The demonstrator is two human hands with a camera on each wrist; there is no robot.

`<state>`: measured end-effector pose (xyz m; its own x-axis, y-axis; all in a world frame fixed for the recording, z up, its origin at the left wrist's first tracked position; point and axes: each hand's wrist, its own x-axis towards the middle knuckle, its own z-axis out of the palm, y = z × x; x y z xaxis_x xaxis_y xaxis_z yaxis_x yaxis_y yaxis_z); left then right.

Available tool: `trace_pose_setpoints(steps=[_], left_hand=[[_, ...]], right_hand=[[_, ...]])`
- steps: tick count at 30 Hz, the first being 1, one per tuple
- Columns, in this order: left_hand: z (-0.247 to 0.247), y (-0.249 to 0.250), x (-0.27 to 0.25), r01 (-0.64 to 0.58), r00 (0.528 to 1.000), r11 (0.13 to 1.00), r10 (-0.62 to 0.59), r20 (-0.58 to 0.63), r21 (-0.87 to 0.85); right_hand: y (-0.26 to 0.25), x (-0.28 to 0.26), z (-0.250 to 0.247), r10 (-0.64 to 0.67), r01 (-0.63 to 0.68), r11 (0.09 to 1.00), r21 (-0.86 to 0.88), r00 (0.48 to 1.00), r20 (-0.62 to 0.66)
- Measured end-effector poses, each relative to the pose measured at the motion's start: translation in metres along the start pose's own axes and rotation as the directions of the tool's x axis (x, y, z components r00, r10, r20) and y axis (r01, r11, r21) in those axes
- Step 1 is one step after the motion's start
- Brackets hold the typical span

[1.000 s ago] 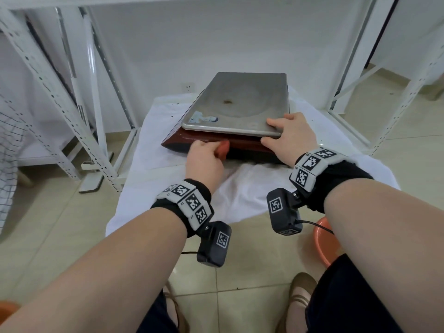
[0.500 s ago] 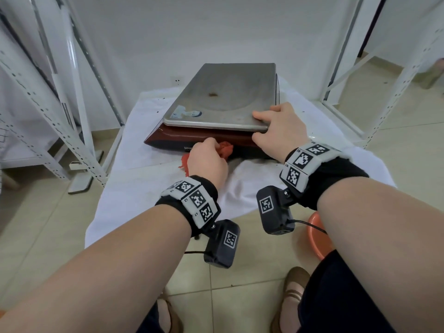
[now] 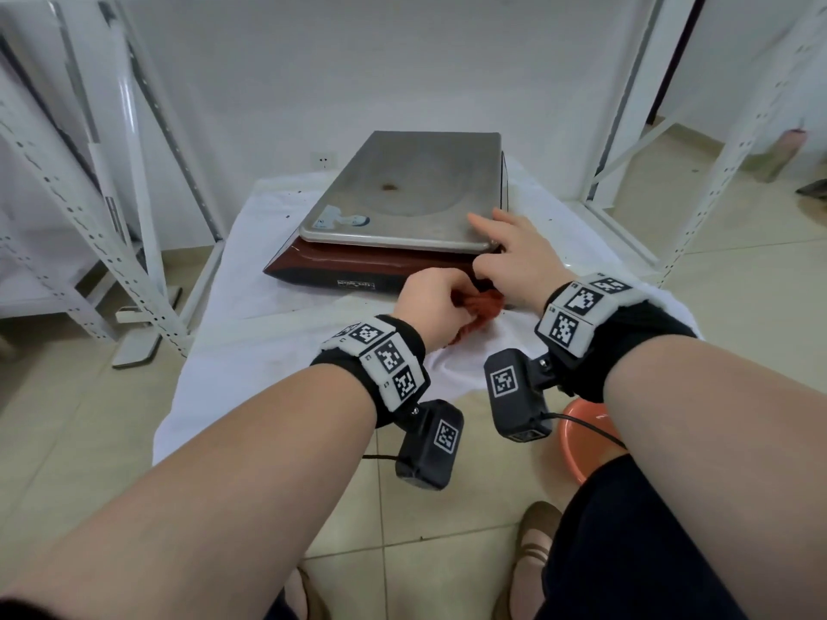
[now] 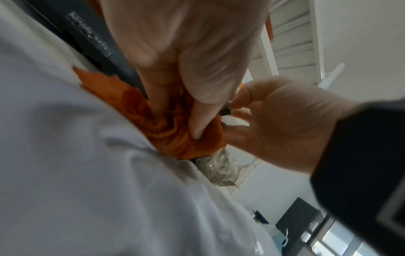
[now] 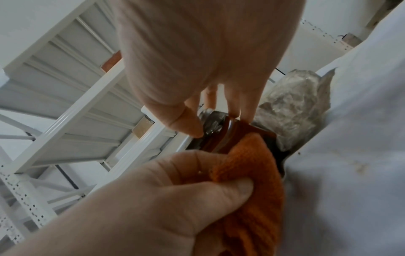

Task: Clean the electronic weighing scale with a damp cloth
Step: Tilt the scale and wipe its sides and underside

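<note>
Right now the left hand [image 3: 432,302] is clenched around a bunched orange cloth [image 3: 481,308], pressing it against the near right corner of the electronic weighing scale [image 3: 394,243], which sits on a white sheet [image 3: 250,315] over a low table, at 12 o'clock from the person. At about 1 o'clock the right hand [image 3: 519,257] steadies that same corner: its thumb and fingers curl around the edge of the steel weighing pan [image 3: 411,190] (the index finger lies straight on top). A brown spot [image 3: 390,187] remains near the pan's middle, so the top looks not yet wiped. The likely risks: water squeezed from the cloth could seep into the seam between pan and red-brown base [image 3: 353,264], or a firm push could slide the scale on the loose sheet. Crinkled clear plastic [image 5: 291,107] beside the corner might snag the cloth.
</note>
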<state>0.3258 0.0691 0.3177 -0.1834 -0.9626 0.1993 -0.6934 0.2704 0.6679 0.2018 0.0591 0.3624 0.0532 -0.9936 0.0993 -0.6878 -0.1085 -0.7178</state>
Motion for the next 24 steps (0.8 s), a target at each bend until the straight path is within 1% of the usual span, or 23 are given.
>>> trace_pose_setpoints(steps=[2,4,6,7,8,9,10,11,13,14,16,17,18,20,21,23,24], left_hand=[[-0.009,0.005,-0.003,0.003,0.998,0.996,0.003,0.058,-0.09],[-0.024,0.008,-0.008,0.057,0.993,0.968,-0.029,0.118,-0.244],[-0.042,0.011,-0.014,0.156,0.978,0.879,-0.074,0.194,-0.451],[-0.051,0.013,-0.016,0.2,0.971,0.821,-0.094,0.22,-0.534],[-0.059,0.014,-0.019,0.227,0.966,0.77,-0.102,0.236,-0.596],[-0.066,0.016,-0.022,0.239,0.964,0.726,-0.101,0.244,-0.645],[-0.073,0.017,-0.025,0.242,0.964,0.687,-0.09,0.25,-0.685],[-0.079,0.018,-0.027,0.239,0.965,0.652,-0.076,0.251,-0.72],[-0.087,0.018,-0.032,0.223,0.971,0.596,-0.069,0.227,-0.772],[-0.09,0.018,-0.034,0.208,0.976,0.585,-0.077,0.202,-0.784],[-0.094,0.018,-0.039,0.179,0.984,0.593,-0.11,0.141,-0.785],[-0.096,0.017,-0.041,0.167,0.985,0.605,-0.135,0.106,-0.778],[-0.099,0.015,-0.043,0.156,0.985,0.623,-0.158,0.072,-0.767],[-0.103,0.012,-0.046,0.138,0.983,0.671,-0.182,0.019,-0.729],[-0.104,0.011,-0.048,0.128,0.984,0.702,-0.178,0.002,-0.701],[-0.106,0.008,-0.051,0.113,0.985,0.762,-0.17,-0.028,-0.638],[-0.107,0.007,-0.052,0.105,0.983,0.781,-0.176,-0.056,-0.616]], right_hand=[[-0.001,-0.005,-0.003,0.001,0.003,0.998,0.071,0.999,-0.053],[-0.002,-0.01,-0.006,-0.009,0.027,0.995,0.098,0.985,-0.175],[-0.003,-0.014,-0.007,-0.017,0.042,0.995,0.086,0.962,-0.271],[-0.004,-0.015,-0.007,-0.004,0.04,0.992,0.12,0.959,-0.282],[-0.005,-0.017,-0.006,0.026,0.027,0.979,0.202,0.966,-0.259],[-0.01,-0.02,-0.004,0.059,0.006,0.95,0.313,0.978,-0.198],[-0.015,-0.022,-0.001,0.091,-0.038,0.915,0.403,0.99,-0.112],[-0.019,-0.024,0.003,0.116,-0.094,0.888,0.449,0.993,-0.022],[-0.029,-0.031,0.007,0.172,-0.22,0.857,0.466,0.975,0.143],[-0.036,-0.037,0.008,0.185,-0.277,0.809,0.518,0.957,0.223],[-0.05,-0.049,0.007,0.137,-0.388,0.651,0.653,0.905,0.402],[-0.054,-0.054,0.006,0.097,-0.421,0.602,0.679,0.882,0.461],[-0.057,-0.058,0.005,0.062,-0.431,0.582,0.69,0.869,0.491],[-0.059,-0.062,0.008,-0.008,-0.406,0.567,0.717,0.868,0.497],[-0.062,-0.064,0.009,-0.021,-0.401,0.576,0.712,0.863,0.504],[-0.068,-0.066,0.013,-0.027,-0.395,0.618,0.68,0.854,0.52],[-0.07,-0.067,0.016,-0.03,-0.368,0.649,0.666,0.863,0.505]])
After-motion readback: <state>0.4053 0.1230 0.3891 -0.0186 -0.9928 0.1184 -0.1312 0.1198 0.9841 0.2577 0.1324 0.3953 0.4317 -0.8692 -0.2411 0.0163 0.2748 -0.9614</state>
